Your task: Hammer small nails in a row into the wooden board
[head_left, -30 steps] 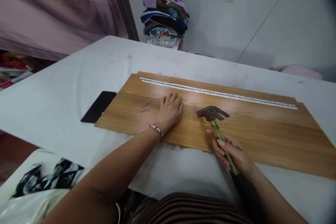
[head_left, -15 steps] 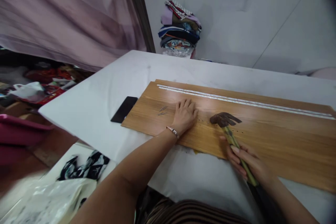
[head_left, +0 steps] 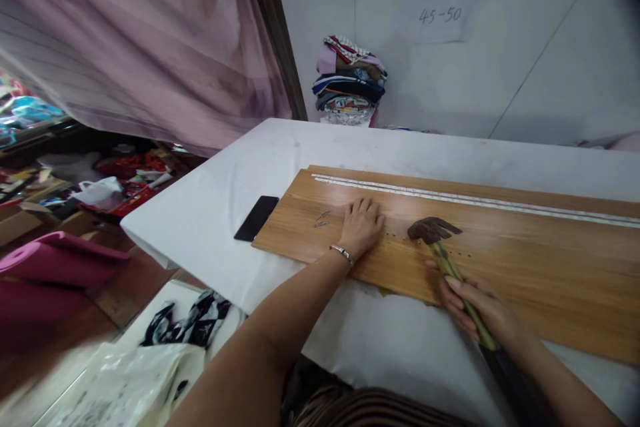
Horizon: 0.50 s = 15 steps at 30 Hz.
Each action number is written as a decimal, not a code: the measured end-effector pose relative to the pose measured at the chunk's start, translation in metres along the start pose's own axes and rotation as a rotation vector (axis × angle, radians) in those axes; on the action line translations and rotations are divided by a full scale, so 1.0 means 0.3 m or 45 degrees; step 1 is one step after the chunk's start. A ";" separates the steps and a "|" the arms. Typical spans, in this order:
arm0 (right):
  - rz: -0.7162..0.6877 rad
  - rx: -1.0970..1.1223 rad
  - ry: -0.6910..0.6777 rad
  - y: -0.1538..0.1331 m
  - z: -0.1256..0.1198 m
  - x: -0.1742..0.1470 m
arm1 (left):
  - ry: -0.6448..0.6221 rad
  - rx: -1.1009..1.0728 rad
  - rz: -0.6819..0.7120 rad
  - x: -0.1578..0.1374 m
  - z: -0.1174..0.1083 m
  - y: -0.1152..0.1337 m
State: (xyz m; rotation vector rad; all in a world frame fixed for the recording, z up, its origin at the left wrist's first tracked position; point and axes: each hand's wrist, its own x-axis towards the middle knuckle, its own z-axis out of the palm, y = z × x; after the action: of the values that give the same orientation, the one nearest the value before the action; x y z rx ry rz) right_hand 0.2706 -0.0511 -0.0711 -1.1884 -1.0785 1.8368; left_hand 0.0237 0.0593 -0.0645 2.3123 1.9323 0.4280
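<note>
A long wood-grain board lies on the white table, with two thin white strips running along its far side. My left hand rests flat on the board, fingers spread, holding nothing. Several loose nails lie on the board to its left. My right hand is wrapped round the handle of a claw hammer, whose rusty head is over or on the board; I cannot tell if it touches. A row of small dark points, perhaps nail heads, runs between my hand and past the hammer head.
A black phone-like slab lies at the board's left end on the white table. Folded clothes are stacked beyond the far edge. Pink rolls, a black-and-white cloth and a plastic bag are at the left.
The camera view has shifted, so everything appears slightly further right and most things lower. My left hand stays flat on the board, and my right hand still holds the hammer in nearly the same place.
</note>
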 end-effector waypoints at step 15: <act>-0.061 0.082 -0.039 -0.048 0.040 0.020 | 0.033 0.030 0.041 0.024 0.006 -0.016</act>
State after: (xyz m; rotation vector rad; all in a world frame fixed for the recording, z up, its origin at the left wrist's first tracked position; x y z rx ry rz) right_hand 0.2589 -0.0430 -0.0575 -1.0913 -1.0477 1.8440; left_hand 0.0207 0.0675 -0.0665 2.3670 1.9241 0.4431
